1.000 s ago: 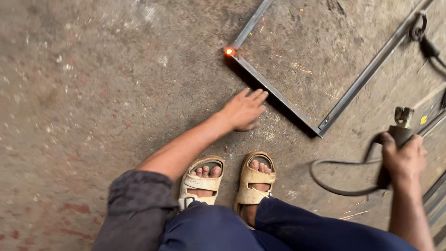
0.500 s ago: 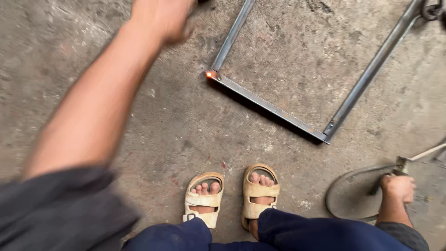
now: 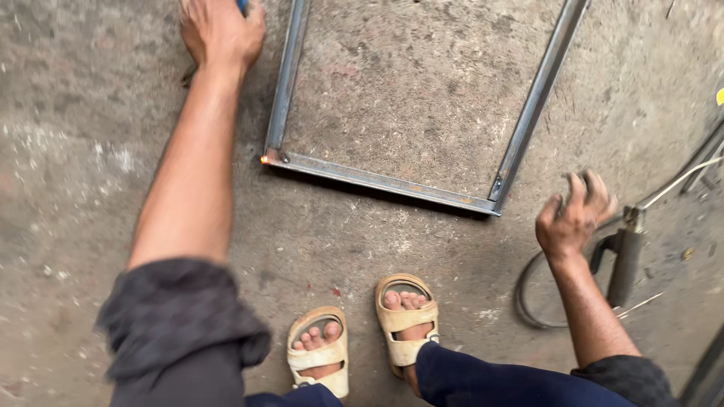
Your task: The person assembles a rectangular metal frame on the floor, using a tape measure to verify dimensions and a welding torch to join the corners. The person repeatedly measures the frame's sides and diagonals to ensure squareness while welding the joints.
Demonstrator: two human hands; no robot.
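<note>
A rectangular frame of grey steel tube [image 3: 377, 181] lies on the concrete floor, and its near left corner [image 3: 265, 158] glows faintly orange. My left hand [image 3: 219, 34] is stretched out to the far left of the frame. Its fingers are curled over a tool with a blue handle [image 3: 243, 6], and a dark tip shows below the palm. My right hand [image 3: 577, 215] hovers with fingers spread, holding nothing, just left of a dark welding holder [image 3: 622, 264] that lies on the floor.
A black cable [image 3: 528, 298] loops from the welding holder across the floor at the right. My feet in tan sandals [image 3: 403, 324] stand just in front of the frame. More metal bars and a white wire [image 3: 682, 181] lie at the right edge.
My left arm swung from the frame's near bar up to the far left and closed on the blue-handled tool. My right hand let go of the welding holder. The corner's glow has dimmed.
</note>
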